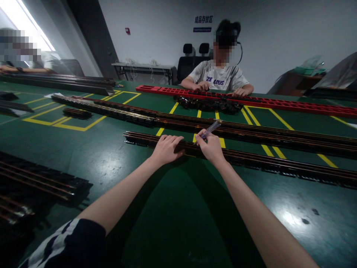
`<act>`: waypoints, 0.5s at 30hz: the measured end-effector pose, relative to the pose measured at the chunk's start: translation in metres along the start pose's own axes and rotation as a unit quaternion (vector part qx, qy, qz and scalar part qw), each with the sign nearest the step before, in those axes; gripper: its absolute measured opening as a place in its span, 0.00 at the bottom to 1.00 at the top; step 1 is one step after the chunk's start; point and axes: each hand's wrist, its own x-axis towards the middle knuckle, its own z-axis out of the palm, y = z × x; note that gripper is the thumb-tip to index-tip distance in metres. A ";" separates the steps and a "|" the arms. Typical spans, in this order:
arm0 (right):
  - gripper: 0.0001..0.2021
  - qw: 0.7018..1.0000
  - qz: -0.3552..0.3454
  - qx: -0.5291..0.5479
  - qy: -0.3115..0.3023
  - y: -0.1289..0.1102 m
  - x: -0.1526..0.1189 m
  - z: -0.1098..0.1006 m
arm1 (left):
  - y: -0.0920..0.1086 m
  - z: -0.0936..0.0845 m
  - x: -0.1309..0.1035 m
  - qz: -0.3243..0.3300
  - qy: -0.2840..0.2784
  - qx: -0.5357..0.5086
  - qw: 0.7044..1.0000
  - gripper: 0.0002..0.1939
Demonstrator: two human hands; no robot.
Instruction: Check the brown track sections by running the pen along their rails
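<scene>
The long dark strip (251, 160) lies right in front of me across the green table (178, 216), running from just beyond my left hand (166, 150) out past the right edge of my view. That hand is half curled, its fingers laid over the strip near its left end and the thumb along the near side; the view is too dim for me to tell whether they truly grip or only rest there. My right hand (210, 147) is closed in a pinch, thumb against fingers, around a clear pen-like tool (213, 127) that slants with its lower end down at the strip.

I judge the strip light for its length, firm across its ribs but apt to sag or twist if raised from one end. Its glossy surface looks slick, and the thin copper-coloured lines along it seem easy to bend. I'd take it by the outer edges with hands set wide apart, off those lines. The tool looks like light, stiff plastic, best pinched low on its barrel. Just beyond lie longer dark strips (279, 136).
</scene>
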 end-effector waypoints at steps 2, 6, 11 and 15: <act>0.09 1.000 -0.005 -0.003 -0.001 0.000 0.000 0.000 | 0.000 0.001 0.000 0.000 0.000 0.006 1.000 0.22; 0.08 1.000 -0.013 -0.011 -0.002 0.000 -0.001 0.000 | 0.000 0.002 0.000 -0.006 -0.002 0.012 1.000 0.22; 0.09 1.000 -0.019 -0.021 -0.005 0.001 0.000 0.001 | 0.000 0.002 0.000 -0.012 -0.002 0.014 1.000 0.23; 0.09 0.999 -0.023 -0.024 -0.005 0.002 0.000 0.001 | 0.000 0.003 0.001 -0.015 -0.002 0.018 1.000 0.22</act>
